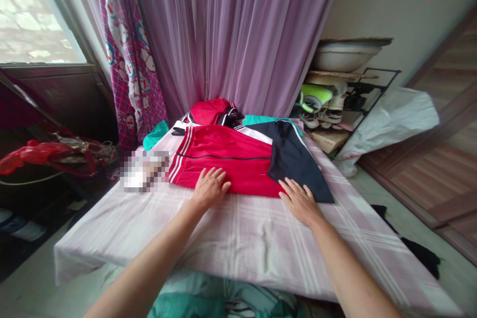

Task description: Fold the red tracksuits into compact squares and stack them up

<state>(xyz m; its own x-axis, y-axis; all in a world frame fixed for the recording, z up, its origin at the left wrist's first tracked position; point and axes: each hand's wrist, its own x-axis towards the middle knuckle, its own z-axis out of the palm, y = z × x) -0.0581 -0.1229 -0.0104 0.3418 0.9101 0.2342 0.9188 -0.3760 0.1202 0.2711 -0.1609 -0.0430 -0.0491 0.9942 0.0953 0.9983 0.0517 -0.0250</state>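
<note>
A red zip-up jacket [227, 146] with white-striped ribbing lies flat on the table, its hem at the left. A dark navy sleeve or panel [298, 164] covers its right end. My left hand [211, 186] rests on the red cloth near the front edge, fingers spread. Over on the right, my right hand [298, 198] lies with fingers apart on the navy cloth and the jacket's near edge. Neither hand grips the cloth. Behind the jacket sits a bunched red garment [212, 111] with black-and-white striped trim.
A plaid cloth [238, 243] covers the table. Teal fabric [156, 134] lies at its back left, beside a blurred-out patch. Purple curtains [238, 35] hang behind. To the right stand a shoe rack [331, 109] and a white plastic bag [395, 114]; a red bag [33, 154] is left.
</note>
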